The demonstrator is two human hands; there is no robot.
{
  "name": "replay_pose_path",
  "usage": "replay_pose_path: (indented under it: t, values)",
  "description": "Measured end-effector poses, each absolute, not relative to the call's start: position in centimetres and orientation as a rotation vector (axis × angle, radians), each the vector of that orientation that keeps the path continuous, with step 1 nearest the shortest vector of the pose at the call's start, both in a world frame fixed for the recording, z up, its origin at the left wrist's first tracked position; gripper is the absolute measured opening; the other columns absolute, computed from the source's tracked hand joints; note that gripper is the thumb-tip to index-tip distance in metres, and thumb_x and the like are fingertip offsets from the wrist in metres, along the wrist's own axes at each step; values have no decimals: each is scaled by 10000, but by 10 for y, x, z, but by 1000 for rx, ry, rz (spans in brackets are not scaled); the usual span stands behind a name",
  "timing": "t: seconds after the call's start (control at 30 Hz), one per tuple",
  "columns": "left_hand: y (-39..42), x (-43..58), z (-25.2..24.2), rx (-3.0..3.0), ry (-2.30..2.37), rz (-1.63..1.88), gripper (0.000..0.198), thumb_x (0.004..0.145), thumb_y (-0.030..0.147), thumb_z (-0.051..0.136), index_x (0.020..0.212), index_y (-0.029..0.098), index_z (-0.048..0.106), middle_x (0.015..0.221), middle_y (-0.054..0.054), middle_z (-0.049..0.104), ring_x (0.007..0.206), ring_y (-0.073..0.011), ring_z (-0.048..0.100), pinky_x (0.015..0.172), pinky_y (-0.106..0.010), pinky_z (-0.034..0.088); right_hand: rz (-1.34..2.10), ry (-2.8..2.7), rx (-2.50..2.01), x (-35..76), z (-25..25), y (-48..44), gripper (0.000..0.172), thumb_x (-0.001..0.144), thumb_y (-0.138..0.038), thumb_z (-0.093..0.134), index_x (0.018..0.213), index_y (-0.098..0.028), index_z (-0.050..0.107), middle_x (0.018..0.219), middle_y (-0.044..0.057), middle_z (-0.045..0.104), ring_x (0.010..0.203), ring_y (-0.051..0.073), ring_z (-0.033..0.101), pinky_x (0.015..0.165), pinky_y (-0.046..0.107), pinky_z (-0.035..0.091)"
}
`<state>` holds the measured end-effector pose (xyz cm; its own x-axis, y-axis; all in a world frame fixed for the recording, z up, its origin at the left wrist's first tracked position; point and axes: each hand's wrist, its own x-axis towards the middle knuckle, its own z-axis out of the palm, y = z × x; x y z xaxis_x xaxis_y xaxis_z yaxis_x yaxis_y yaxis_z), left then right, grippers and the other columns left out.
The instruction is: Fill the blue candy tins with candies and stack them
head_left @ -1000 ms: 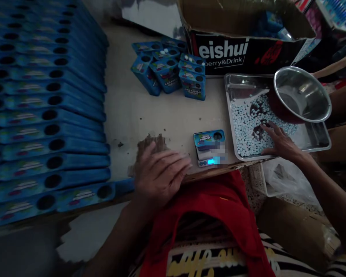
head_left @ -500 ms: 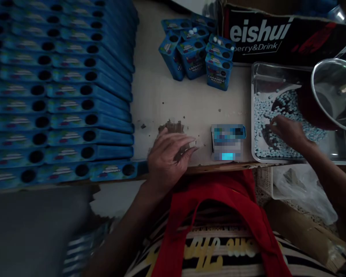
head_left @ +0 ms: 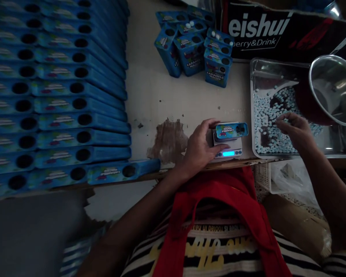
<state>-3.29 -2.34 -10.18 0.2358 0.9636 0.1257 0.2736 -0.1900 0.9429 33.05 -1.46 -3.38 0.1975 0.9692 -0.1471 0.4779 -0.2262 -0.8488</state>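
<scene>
My left hand (head_left: 200, 144) reaches around the left end of a blue candy box (head_left: 230, 130), fingers and thumb apart. The box rests on a small digital scale (head_left: 238, 153) with a lit blue display. My thumb lies over the scale's plate, below the box, with a gap showing between them. My right hand (head_left: 295, 129) hovers over the metal tray (head_left: 252, 115) of small pale-blue candies (head_left: 272, 111). Its fingers are curled into a pinch; whatever is between the fingertips is too small to make out.
Rows of blue boxes (head_left: 60, 104) with dark round openings fill the left. Several more boxes (head_left: 190, 52) stand at the back, a few white candies on top. A metal bowl (head_left: 331, 88) sits in the tray, before a black carton (head_left: 259, 30). One box (head_left: 118, 172) lies at the front edge.
My left hand has moved right, from the bare patch of table to the box on the scale. The right hand has lifted slightly and shifted a little right over the candies.
</scene>
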Motion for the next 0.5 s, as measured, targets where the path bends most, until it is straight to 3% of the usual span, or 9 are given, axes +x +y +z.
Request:
replay_pose_path:
  t: [0.17,0.27,0.37,0.43,0.5]
  values:
    - [-19,-24,-107,1565,1166,1075,738,751,378,1059,1363,263,662,1346,-67,777,1258,-272,763,1119,-403,614,1353,-977,-1592,326,-27,-8,434,743,-504,996,820,-247,655,697,-40,524,569,93,382,484,232,298]
    - [-21,-20,-110,1525,1156,1074,592,791,423,1032,1249,246,702,1159,-28,805,1074,-227,789,977,-335,637,1187,-1121,-1659,329,-32,-10,374,778,-516,971,843,-252,714,704,-25,602,583,112,458,515,247,363]
    - [-21,-17,-106,1543,1143,1098,413,889,439,947,1163,232,717,1021,-4,799,944,-201,776,879,-297,628,830,-1551,-1732,328,-34,-16,250,816,-465,942,875,-259,814,896,39,774,861,224,714,795,366,580]
    - [-19,-19,-95,1689,1169,1079,313,953,393,868,1187,240,727,1073,-15,812,1002,-218,778,940,-327,628,646,-1718,-1717,323,-31,-19,206,814,-443,945,894,-274,857,1143,75,835,1191,326,748,1057,496,578]
    - [-12,-20,-79,1964,1169,1039,252,1001,297,767,1249,259,739,1212,-40,820,1152,-254,767,1119,-417,591,669,-1616,-1658,312,-29,-21,209,855,-463,923,950,-285,869,1279,81,831,1338,342,713,1171,540,537]
